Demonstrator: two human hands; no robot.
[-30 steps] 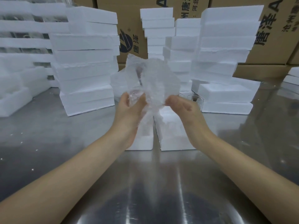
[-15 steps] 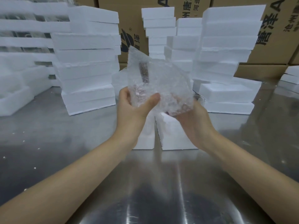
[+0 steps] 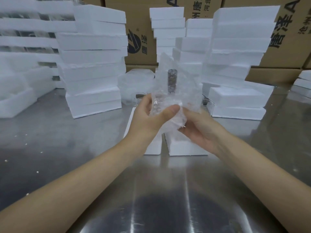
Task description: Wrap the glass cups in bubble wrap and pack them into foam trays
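Cardboard boxes (image 3: 286, 31) standing at the back; steel counter (image 3: 50, 140) carrying stacks of foam trays (image 3: 94, 64), two more foam trays (image 3: 183, 147) lying just below the hands; bubble wrap (image 3: 176, 91) being held above them, left hand (image 3: 149, 118) fingers and thumb pinching it, right hand (image 3: 200, 130) fingers curling under it; glass cup inside, barely showing

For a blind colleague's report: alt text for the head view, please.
Left hand and right hand hold a clear bubble wrap bundle above two white foam trays on a shiny metal table, with tall white foam stacks behind.
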